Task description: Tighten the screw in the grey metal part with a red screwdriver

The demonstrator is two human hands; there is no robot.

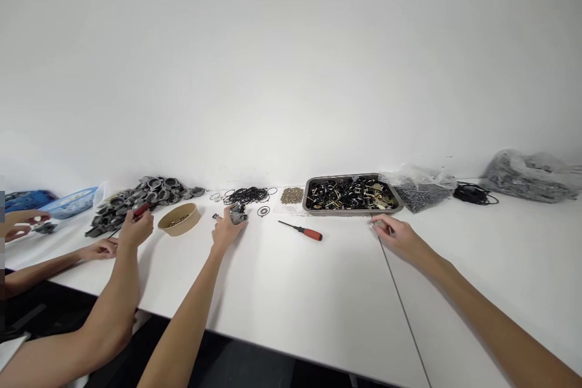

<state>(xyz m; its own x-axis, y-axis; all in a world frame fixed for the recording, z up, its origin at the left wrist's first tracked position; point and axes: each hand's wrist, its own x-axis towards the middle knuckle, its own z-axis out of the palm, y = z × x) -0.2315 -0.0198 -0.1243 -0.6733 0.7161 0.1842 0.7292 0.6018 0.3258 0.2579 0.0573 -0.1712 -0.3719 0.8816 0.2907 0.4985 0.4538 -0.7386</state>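
Note:
My left hand (226, 229) rests on the white table (282, 291) and grips a grey metal part (237, 213). Small black rings (263, 211) lie just to its right. My right hand (394, 233) reaches to the front edge of a metal tray (309, 206) filled with black and brass pieces; its fingertips pinch a small grey part (377, 224). A red-handled screwdriver (302, 230) lies on the table between my two hands.
A co-worker's hand (134, 228) holds a red-handled tool beside a brown bowl (179, 221), in front of a heap of grey parts (145, 194). Black O-rings (248, 195), brass bits (291, 195), plastic bags (522, 177) and blue bins (70, 203) line the wall.

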